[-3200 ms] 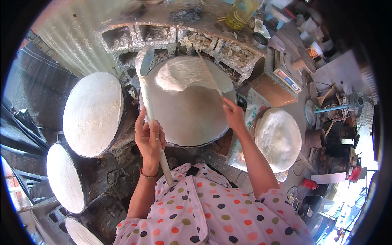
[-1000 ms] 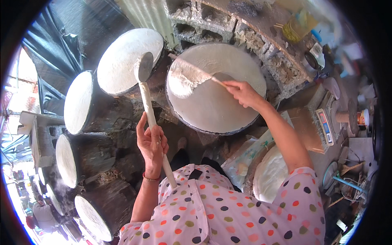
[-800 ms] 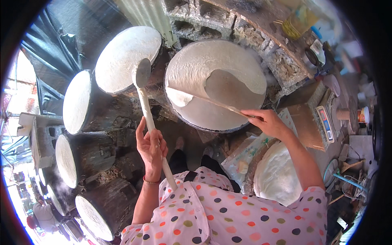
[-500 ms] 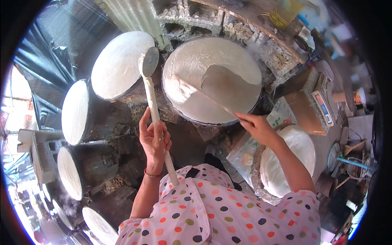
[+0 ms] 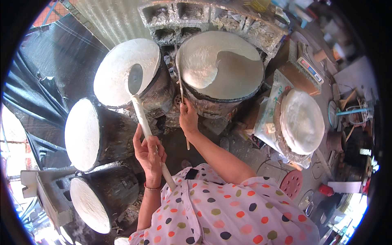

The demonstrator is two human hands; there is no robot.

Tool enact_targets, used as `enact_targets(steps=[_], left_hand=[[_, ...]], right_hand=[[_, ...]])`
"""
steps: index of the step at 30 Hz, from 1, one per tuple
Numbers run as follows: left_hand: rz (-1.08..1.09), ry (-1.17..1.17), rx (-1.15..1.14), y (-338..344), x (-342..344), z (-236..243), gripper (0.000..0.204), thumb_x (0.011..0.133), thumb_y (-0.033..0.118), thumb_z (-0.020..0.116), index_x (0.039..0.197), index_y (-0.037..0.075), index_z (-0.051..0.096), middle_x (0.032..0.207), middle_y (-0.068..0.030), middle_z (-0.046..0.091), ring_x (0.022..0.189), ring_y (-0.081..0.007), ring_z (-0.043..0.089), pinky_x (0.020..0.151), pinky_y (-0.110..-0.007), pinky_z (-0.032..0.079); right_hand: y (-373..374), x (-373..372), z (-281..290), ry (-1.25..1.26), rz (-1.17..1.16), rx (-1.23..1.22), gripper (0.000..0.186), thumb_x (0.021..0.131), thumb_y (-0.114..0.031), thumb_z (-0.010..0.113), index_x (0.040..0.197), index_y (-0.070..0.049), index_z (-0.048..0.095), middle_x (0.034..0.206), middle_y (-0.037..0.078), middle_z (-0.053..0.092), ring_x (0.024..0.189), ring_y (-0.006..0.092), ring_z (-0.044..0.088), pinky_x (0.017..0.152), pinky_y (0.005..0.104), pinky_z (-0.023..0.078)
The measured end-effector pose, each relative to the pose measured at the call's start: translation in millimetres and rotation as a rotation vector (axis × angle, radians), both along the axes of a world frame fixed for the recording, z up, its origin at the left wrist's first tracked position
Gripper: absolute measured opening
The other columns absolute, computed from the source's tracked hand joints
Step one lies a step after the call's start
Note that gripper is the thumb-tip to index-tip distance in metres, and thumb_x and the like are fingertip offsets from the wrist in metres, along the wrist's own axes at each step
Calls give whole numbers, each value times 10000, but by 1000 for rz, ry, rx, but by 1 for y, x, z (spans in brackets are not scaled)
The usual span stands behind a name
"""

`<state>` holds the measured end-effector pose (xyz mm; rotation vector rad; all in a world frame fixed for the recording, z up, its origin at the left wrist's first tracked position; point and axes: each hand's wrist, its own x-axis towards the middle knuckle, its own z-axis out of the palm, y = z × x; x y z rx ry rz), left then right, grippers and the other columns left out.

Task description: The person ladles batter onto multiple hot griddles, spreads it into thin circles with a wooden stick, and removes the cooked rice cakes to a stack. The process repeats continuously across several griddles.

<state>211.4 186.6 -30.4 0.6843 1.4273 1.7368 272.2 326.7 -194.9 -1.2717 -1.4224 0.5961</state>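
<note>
My left hand (image 5: pixel 150 159) is closed around the pale, thick handle of a long ladle (image 5: pixel 141 114). Its dark round bowl lies at the white-coated left griddle (image 5: pixel 108 77), near that griddle's right side. Between the fingers of my right hand (image 5: pixel 188 119) is a thin wooden stick (image 5: pixel 181 83), held upright along the left rim of the right-hand griddle (image 5: pixel 241 77). I cannot make out the stick's far end clearly. A pale, thin layer (image 5: pixel 200 67) covers the left and far part of that griddle, with a bare greyish area to its right.
More white-topped drums (image 5: pixel 83 134) line the left side. Concrete blocks (image 5: pixel 192 12) form a wall behind the griddles. To the right, a stack of white round sheets (image 5: pixel 302 122) rests on a woven base, beside a cardboard box (image 5: pixel 294 67). A red perforated stool (image 5: pixel 291 183) stands lower right.
My right hand has swung left with the stick, from the right griddle's near right edge to its left rim. The ladle's bowl has moved down and left onto the left griddle. The view has shifted.
</note>
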Motion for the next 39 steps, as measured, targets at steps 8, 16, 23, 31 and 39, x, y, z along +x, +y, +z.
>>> enact_targets(steps=[8,16,23,31,39], left_hand=[[-89,-66,54,-30,-32,-1,505,972,202,534,1421,132,312,730,-5,486,462,-35,406,356,-174,317],[-97,-74,111,-36,-35,3,481,973,202,531,1407,133,336,726,-8,497,451,-38,407,349,-179,315],[-121,-49,118,-27,-22,7,482,974,205,532,1407,125,336,720,-3,492,449,-37,406,351,-182,313],[-130,-44,141,-12,1,13,470,976,203,528,1405,136,346,726,-6,498,453,-38,406,353,-184,310],[-117,-37,140,5,22,14,473,973,198,534,1403,127,350,723,-5,502,446,-41,404,350,-186,307]], right_hand=[[-76,58,70,738,-19,-861,149,1017,-293,375,1004,-174,463,642,-10,408,370,67,318,315,234,277],[-68,109,88,614,-44,-799,168,1018,-266,347,960,-134,433,648,24,464,423,117,436,360,299,387],[-90,157,39,-389,49,-352,185,955,-245,459,1019,-85,527,802,277,604,778,516,562,705,570,445],[-31,211,80,-64,-66,-741,226,974,-253,413,945,-51,511,614,165,570,373,276,543,339,395,411],[-66,262,62,-576,47,-476,179,964,-265,427,981,-96,483,829,271,611,831,506,568,675,583,425]])
